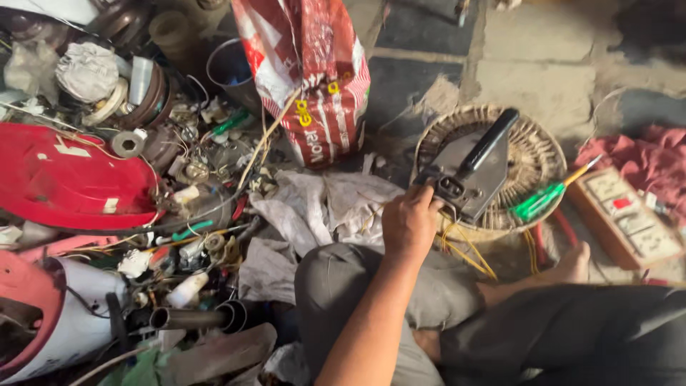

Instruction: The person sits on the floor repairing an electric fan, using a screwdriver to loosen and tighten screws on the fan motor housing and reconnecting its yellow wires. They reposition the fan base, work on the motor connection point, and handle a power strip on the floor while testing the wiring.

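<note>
Seen from above, a person sits cross-legged on a stone floor [543, 64] amid workshop clutter. One hand [409, 223], which looks like the left, reaches forward from a bare forearm, its fingers curled closed around the near corner of a flat dark metal tool [464, 175] with a long black handle [489, 139] slanting up and to the right. The tool rests on top of a round coil of copper wire windings [532, 154] lying on the floor straight ahead; thin yellow wires [468, 254] trail from under it toward the person's knee. The other hand is out of sight. A screwdriver with a green handle [542, 201] lies on the right edge of the coil, and just beyond it sits a flat orange box with white switches [629, 218], next to a heap of red cloth [643, 154]. A bare foot [572, 268] rests near the coil. Behind the hand lie crumpled grey rags [314, 207] and a red and white printed sack [311, 71]. To the left is a heap of scrap: a red plastic cover [64, 182], metal pipes [193, 317], tangled wires and small parts.
</note>
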`<state>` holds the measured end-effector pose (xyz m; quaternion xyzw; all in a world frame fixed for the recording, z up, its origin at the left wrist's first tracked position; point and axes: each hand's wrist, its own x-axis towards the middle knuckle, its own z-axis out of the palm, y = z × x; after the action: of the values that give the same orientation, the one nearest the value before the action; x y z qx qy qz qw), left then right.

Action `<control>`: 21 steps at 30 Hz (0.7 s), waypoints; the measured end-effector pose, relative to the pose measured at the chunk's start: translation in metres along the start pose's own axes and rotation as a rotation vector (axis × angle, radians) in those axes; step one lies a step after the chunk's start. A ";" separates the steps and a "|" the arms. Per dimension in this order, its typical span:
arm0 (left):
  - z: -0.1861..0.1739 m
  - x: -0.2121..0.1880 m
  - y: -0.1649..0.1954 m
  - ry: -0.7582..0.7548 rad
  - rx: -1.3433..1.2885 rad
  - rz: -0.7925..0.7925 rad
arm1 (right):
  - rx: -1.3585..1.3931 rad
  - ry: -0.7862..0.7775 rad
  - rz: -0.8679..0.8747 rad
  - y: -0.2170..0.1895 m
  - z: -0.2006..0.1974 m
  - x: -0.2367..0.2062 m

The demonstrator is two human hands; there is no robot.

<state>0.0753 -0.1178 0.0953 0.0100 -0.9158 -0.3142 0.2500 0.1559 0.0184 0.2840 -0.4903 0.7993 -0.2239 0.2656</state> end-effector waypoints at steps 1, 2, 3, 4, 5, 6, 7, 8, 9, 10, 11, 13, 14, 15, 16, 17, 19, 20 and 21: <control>-0.001 0.000 0.001 0.011 0.007 0.017 | 0.003 -0.003 -0.011 0.001 0.008 -0.002; -0.002 0.003 0.000 0.006 0.006 0.032 | 0.008 -0.005 -0.027 0.005 0.015 -0.002; -0.002 0.003 0.001 0.000 -0.010 0.035 | 0.013 -0.008 -0.026 0.011 0.022 -0.002; -0.002 0.005 0.002 -0.004 -0.024 0.046 | 0.020 -0.002 -0.027 0.020 0.029 0.000; -0.004 0.006 0.002 -0.017 0.009 0.038 | 0.026 0.009 -0.023 0.033 0.034 0.002; -0.002 0.009 0.004 -0.003 0.029 0.030 | 0.022 0.017 -0.010 0.050 0.034 0.001; -0.002 0.012 0.005 0.005 0.028 0.055 | 0.028 0.024 0.002 0.060 0.042 0.000; -0.003 0.011 0.006 -0.006 0.035 0.059 | 0.045 0.037 0.015 0.066 0.054 -0.003; -0.004 0.010 0.008 -0.013 0.048 0.050 | 0.056 0.061 0.048 0.071 0.066 -0.005; -0.005 0.009 0.009 -0.023 0.038 0.040 | 0.065 0.093 0.083 0.083 0.072 -0.005; -0.006 0.009 0.009 -0.032 0.036 0.032 | 0.076 0.155 0.135 0.095 0.076 -0.007; -0.007 0.007 0.008 -0.021 0.013 0.038 | 0.093 0.406 0.314 0.122 0.080 -0.009; -0.008 0.007 0.006 0.002 -0.006 0.066 | 0.118 0.571 0.409 0.138 0.079 -0.008; -0.007 0.006 0.006 0.022 -0.028 0.092 | 0.233 0.739 0.507 0.151 0.079 -0.006; -0.007 0.006 0.006 0.022 -0.016 0.081 | 0.329 0.889 0.574 0.164 0.078 -0.003; -0.005 0.006 0.005 0.024 -0.004 0.071 | 0.487 0.962 0.594 0.172 0.081 0.000; -0.003 0.007 0.005 0.013 0.018 0.051 | 0.810 1.098 0.621 0.184 0.082 0.013; -0.003 0.007 0.005 -0.006 0.026 0.040 | 0.717 1.075 0.640 0.186 0.083 0.018; -0.002 0.008 0.004 -0.021 0.033 0.031 | 0.624 1.053 0.654 0.188 0.083 0.024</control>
<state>0.0699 -0.1169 0.1028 -0.0032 -0.9236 -0.2951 0.2448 0.0752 0.0673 0.0997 0.0491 0.8269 -0.5596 0.0248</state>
